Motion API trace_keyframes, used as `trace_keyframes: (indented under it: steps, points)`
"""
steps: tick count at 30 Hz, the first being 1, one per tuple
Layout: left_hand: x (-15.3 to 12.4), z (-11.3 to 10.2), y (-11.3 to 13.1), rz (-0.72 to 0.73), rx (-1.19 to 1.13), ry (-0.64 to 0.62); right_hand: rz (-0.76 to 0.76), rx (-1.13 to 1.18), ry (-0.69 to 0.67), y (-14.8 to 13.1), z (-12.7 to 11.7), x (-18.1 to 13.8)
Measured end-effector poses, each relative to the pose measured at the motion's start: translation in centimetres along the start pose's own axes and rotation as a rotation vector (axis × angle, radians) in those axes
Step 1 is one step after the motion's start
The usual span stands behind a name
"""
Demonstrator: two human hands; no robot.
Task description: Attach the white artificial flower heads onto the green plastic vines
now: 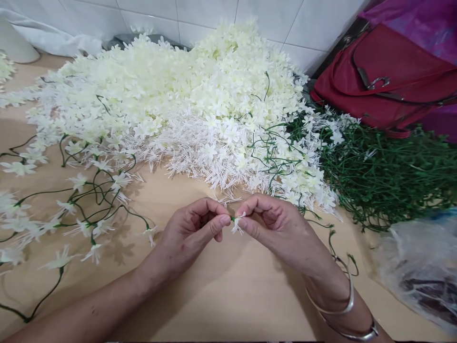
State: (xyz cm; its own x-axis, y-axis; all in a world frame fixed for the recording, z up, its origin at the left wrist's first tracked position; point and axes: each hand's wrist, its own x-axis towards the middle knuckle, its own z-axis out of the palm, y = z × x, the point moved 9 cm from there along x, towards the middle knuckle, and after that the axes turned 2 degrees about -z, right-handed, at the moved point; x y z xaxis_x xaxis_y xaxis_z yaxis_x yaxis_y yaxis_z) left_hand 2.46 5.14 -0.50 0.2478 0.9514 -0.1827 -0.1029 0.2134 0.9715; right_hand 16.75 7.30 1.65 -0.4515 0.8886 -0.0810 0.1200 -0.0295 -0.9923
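Observation:
My left hand (200,227) pinches a green stem whose tip shows between the two hands. Close against it, my right hand (269,221) grips a small white artificial flower (237,225) between thumb and forefinger. The flower and the stem tip meet at the fingertips; how far one sits in the other cannot be made out. Beyond the hands spreads a large heap of white and pale yellow artificial flowers (171,90), with thin white stamens (200,155) along its front. To the left lie several white flowers on curved green stems (98,202).
A pile of green stems (396,166) lies at the right, below a red handbag (392,76). A clear plastic bag (421,267) rests at the right table edge. Loose stems (344,259) lie near my right wrist. A tiled wall (207,16) closes off the back.

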Motion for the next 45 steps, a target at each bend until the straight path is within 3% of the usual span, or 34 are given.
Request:
trace_keyframes:
  steps: [8,21,28,35,45]
  points:
    - [0.0,0.4,0.1,0.003,-0.005,-0.05,0.073,0.156,-0.056,0.8,0.7,0.5]
    - [-0.3,0.4,-0.3,-0.024,-0.018,-0.021,0.048,0.131,-0.101,0.7,1.0,0.7]
    - [0.0,-0.1,0.2,0.005,-0.018,0.024,-0.037,0.05,0.021,0.1,-0.2,0.5]
    - [-0.2,-0.1,-0.3,-0.091,-0.103,-0.001,-0.089,0.031,0.056,-1.0,-0.7,0.2]
    - [0.1,0.1,-0.1,-0.067,-0.04,-0.015,-0.011,0.059,0.054,0.1,-0.4,0.2]
